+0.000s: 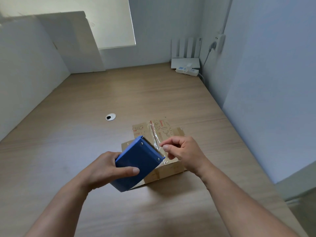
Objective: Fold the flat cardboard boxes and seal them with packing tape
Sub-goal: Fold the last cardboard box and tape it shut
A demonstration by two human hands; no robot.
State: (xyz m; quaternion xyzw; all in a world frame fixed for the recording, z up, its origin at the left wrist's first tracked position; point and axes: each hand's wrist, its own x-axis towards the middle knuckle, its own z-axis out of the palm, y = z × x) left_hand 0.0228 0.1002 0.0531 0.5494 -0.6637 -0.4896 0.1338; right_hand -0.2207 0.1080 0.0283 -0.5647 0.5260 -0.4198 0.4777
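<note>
Nearest, two bare forearms in from the bottom edge, cut off by the frame below the elbows. Left hand clasped round the blue tape dispenser: thumb laid flat along its near face, the other fingers curled behind its left edge and mostly hidden. Dispenser tilted, toothed blade at its far end, lifted above the box; the roll inside not visible.

Just to the right, right hand with fingers curled in, thumb and forefinger tips pinched together on the clear tape right beside the blade. Hard to trace where the film ends, being transparent and only caught by glare.

Under both hands, the cardboard box, standing on the wooden desk right of centre, flaps down, a glossy strip of tape running along the top seam over red line drawings. Near-left corner of the box covered by the dispenser; printed marks too small to read.

Further back, a round cable grommet set in the desk. At the far right corner, a white power strip in front of a white router with upright antennas. At the far left, a white board leaning against the wall, top edge blurred.
</note>
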